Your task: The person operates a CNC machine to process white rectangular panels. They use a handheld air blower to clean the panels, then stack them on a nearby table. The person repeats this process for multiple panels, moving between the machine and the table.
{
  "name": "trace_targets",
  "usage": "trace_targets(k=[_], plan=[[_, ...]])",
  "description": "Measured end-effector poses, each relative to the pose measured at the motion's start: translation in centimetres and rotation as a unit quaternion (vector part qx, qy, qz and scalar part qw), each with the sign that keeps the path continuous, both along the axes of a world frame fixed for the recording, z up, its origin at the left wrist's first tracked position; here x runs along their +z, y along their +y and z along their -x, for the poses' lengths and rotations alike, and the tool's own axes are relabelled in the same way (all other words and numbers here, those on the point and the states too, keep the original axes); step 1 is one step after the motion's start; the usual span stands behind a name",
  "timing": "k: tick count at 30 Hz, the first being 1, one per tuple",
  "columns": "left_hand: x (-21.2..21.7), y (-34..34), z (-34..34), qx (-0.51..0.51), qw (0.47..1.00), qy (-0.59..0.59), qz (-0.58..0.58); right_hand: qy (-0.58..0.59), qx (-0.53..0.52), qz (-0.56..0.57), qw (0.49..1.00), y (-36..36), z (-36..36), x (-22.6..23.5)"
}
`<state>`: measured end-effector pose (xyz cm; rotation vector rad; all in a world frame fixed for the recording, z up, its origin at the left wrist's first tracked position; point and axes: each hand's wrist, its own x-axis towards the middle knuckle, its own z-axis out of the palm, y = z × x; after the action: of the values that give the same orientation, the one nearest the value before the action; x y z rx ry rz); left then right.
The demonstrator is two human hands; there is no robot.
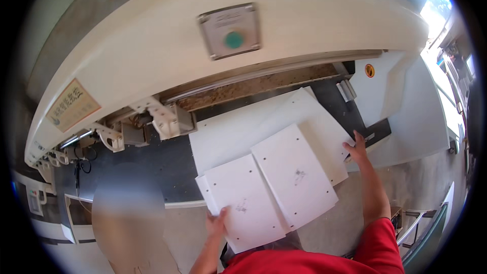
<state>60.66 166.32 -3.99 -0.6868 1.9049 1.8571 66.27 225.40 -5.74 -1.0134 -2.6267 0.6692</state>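
A long cream machine housing [152, 45] with a green button [233, 39] spanned the top. Below it, a large white panel [238, 132] lay on the dark table [152, 162], carrying two smaller drilled panels [294, 177]. The left hand [217, 223] had its fingers clamped on the nearer panel's edge; the right hand [356, 148] touched the large panel's corner, fingers apart.

A green round button [233, 39] sits on the cream machine housing [152, 45].
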Motion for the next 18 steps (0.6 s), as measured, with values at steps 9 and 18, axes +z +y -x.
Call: trace_targets(k=[9, 18], plan=[[-2.3, -3.7, 1.3, 0.046, 0.991, -0.122, 0.037, -0.157, -0.023, 0.111, 0.981, -4.8, 0.2, 3.4], [5.2, 5.2, 1.8, -0.146, 0.978, -0.032, -0.145, -0.117, -0.005, 0.476, 0.872, -6.7, -7.1, 0.5]])
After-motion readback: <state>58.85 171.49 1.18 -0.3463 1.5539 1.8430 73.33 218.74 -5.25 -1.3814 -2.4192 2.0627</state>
